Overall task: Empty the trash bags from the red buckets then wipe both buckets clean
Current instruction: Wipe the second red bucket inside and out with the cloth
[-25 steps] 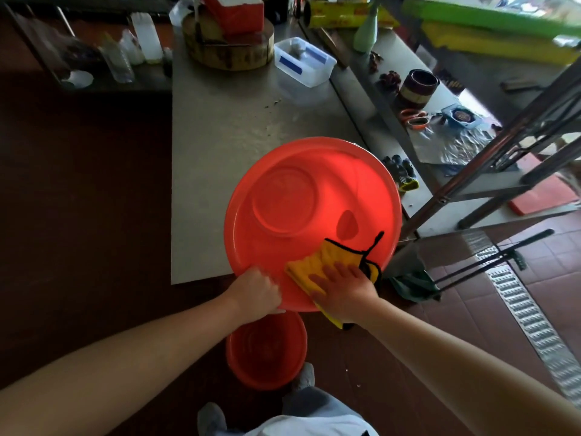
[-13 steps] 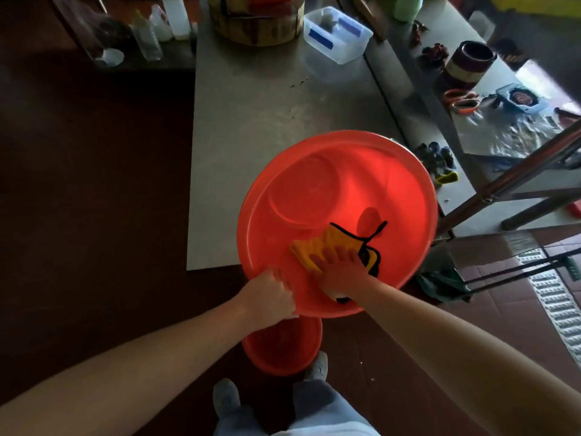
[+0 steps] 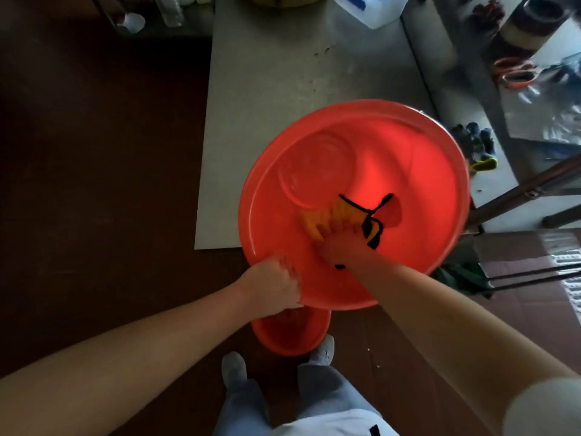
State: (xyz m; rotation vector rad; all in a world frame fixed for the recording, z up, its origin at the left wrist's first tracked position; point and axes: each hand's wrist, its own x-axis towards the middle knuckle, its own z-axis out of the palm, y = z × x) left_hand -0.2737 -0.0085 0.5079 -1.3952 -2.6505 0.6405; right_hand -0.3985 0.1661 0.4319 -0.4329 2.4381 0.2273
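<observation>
1. Fingers (image 3: pixel 290 273) of the left hand (image 3: pixel 272 283) clench the rim of the big red bucket (image 3: pixel 408 146) at 7 o'clock.
2. Fingers of the right hand (image 3: pixel 341 243), spread flat, press a yellow cloth (image 3: pixel 330 215) on the bucket's inner wall near 6 o'clock.
3. That bucket tilts on the near edge of the steel table (image 3: pixel 283 73).
4. At 6 o'clock, a smaller red bucket (image 3: pixel 292 335) stands on the floor, partly under it.
</observation>
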